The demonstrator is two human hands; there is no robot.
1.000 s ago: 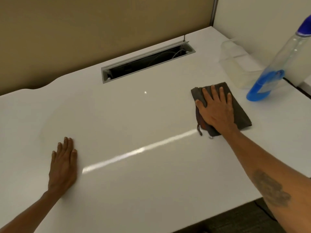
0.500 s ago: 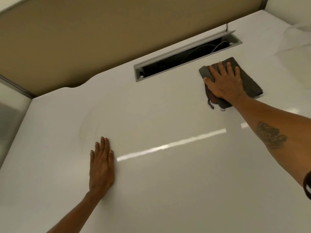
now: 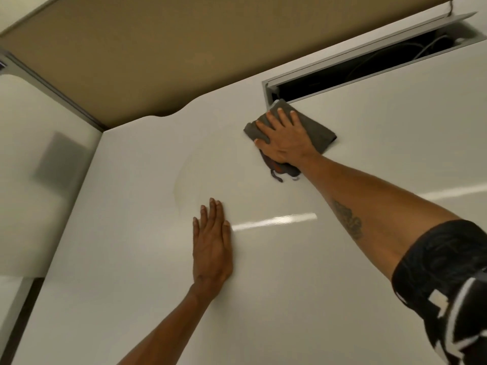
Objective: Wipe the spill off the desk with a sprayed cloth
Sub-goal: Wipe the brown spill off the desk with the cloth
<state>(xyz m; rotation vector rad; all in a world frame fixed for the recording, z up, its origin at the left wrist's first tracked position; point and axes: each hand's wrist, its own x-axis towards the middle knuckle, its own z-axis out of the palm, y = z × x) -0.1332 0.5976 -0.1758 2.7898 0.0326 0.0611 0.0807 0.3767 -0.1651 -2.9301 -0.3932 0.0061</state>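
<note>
A folded grey cloth [image 3: 320,133] lies flat on the white desk [image 3: 290,285], just in front of the left end of the cable slot. My right hand [image 3: 286,142] presses down on the cloth with fingers spread. A faint curved wet mark, the spill [image 3: 181,180], shows on the desk left of the cloth. My left hand [image 3: 212,248] rests flat on the desk, palm down, just below and right of that mark. It holds nothing.
An open cable slot [image 3: 369,72] with a raised grey lid and dark wires runs along the desk's back right. A tan partition [image 3: 158,56] stands behind the desk. A white side panel [image 3: 34,180] borders the desk's left edge.
My right hand has slid the cloth leftward across the desk, toward the slot's left end and the faint mark. The view has swung left, so the spray bottle and clear container have left the frame.
</note>
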